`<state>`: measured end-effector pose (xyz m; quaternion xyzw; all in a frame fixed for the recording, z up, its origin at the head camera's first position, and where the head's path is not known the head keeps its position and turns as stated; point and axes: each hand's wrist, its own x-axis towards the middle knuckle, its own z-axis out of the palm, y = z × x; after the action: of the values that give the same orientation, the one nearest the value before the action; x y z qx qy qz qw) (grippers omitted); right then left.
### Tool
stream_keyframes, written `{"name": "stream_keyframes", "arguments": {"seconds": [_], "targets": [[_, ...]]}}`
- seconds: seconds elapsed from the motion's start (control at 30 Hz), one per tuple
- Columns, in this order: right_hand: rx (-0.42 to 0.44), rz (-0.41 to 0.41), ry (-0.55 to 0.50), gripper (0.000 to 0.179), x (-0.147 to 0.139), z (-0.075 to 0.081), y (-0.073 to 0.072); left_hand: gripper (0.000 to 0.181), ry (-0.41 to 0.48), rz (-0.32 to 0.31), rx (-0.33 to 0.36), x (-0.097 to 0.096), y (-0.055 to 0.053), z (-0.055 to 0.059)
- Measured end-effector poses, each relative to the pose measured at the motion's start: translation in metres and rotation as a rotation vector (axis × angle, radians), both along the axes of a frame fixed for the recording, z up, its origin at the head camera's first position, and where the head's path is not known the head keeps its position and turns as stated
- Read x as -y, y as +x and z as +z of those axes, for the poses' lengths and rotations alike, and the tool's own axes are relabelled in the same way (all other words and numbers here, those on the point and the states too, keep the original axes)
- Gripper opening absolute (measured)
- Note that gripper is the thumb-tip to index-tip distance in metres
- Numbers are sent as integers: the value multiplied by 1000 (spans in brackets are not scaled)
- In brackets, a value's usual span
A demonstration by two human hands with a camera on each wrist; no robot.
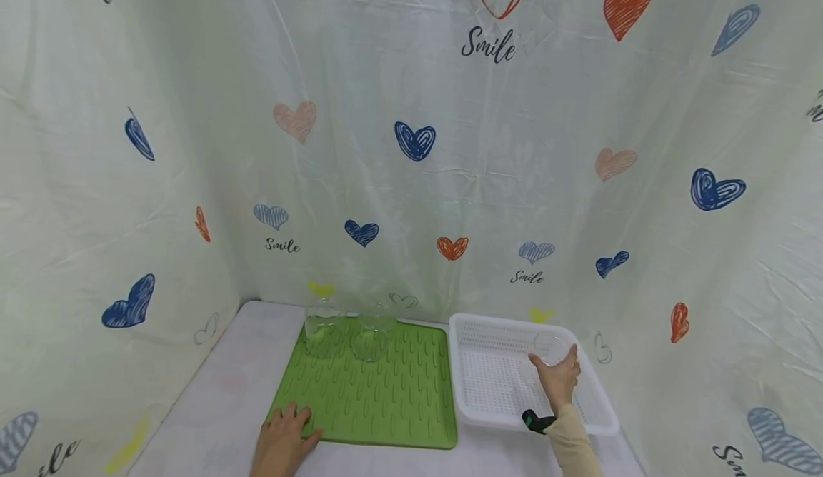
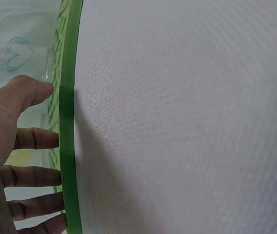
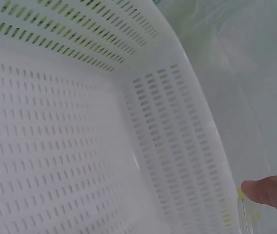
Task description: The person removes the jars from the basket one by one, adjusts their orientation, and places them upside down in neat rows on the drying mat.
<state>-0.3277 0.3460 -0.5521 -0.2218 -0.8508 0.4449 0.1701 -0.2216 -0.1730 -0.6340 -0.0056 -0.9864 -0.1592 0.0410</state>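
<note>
My right hand [image 1: 558, 377] grips a clear drinking vessel [image 1: 548, 348], glass or plastic, over the far right part of the white basket [image 1: 479, 411]. In the right wrist view, only the thumb [image 3: 270, 191] and a sliver of the clear vessel [image 3: 248, 217] show at the lower right edge. My left hand [image 1: 283, 440] rests at the near left corner of a green drying mat [image 1: 386, 398], fingers spread. The left wrist view shows its straight fingers [image 2: 36, 176] at the mat's rim [image 2: 69, 146]. Two clear vessels [image 1: 323, 334] [image 1: 371, 339] stand at the mat's far left.
A white cloth [image 1: 225, 391] covers the table beneath mat and basket, which stand side by side. Behind and beside the table hangs a pale curtain [image 1: 476, 206] printed with hearts. Slots line the basket's floor and walls; its bottom is partly hidden by my right hand.
</note>
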Motion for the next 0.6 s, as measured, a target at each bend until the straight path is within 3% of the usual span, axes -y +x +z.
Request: {"name": "stream_keyframes", "arguments": {"seconds": [0.2,0.43,0.6], "targets": [[-5,-9,-69,119,-7,-1,-8,44,5,-7,1,0,-1,-1],[0,54,-178,121,-12,-1,-11,44,3,-8,16,0,-1,2],[5,69,-179,123,-12,-3,-17,43,5,-8,29,1,0,0]]}}
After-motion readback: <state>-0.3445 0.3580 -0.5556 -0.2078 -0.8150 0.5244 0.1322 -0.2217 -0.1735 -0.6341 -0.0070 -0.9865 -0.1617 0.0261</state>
